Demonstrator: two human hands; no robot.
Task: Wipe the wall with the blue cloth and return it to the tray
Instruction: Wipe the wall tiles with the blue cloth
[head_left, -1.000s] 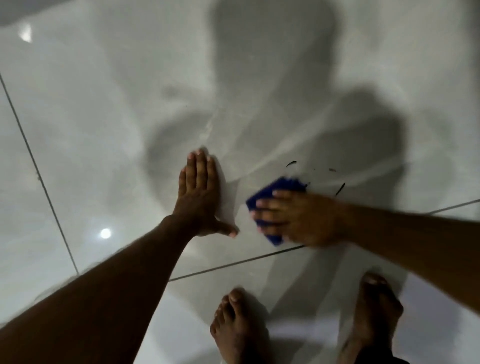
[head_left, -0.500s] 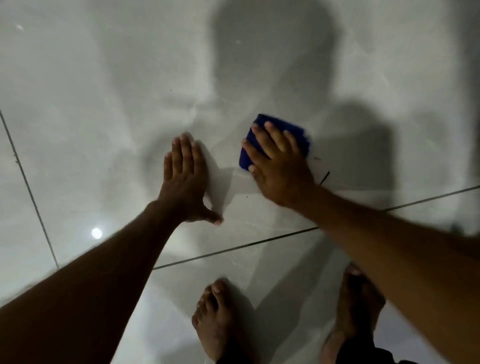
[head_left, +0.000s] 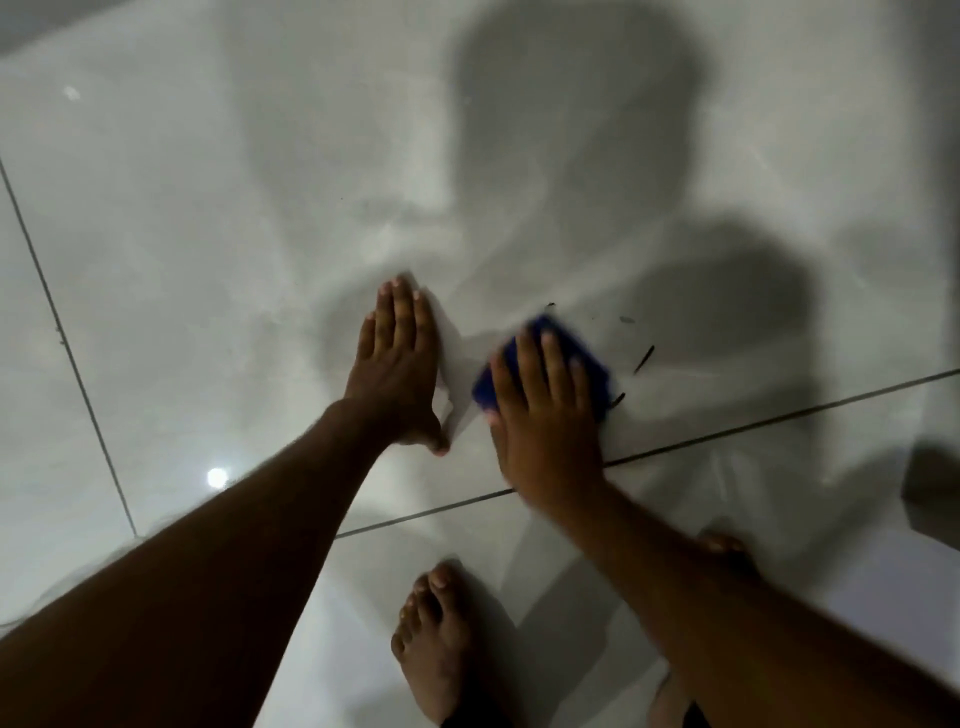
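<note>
head view looks down a pale glossy tiled wall (head_left: 208, 260) that fills the frame, crossed by a dark grout line (head_left: 727, 421) running from lower centre up to the right edge and another down the left side, with a person's shadow cast across the upper centre and a small light glint at lower left. two bare forearms reach in from the bottom corners, and two bare feet show at lower centre on the floor, the right one partly hidden by the arm. the left hand (head_left: 397, 374) lies flat and spread on the wall at frame centre, holding nothing, bracing. just right of it, apart from it, the right hand (head_left: 545, 410) presses open-palmed on the blue cloth (head_left: 571, 345), fingers extended over it; the cloth peeks out above and to both sides of the fingers, its long axis slanting from lower left to upper right, blurred by motion. small dark marks (head_left: 643, 359) sit on the wall immediately right of the cloth, so the wiping stroke likely needs to carry rightward, and the right hand is the nearer one. no tray is in view.
</note>
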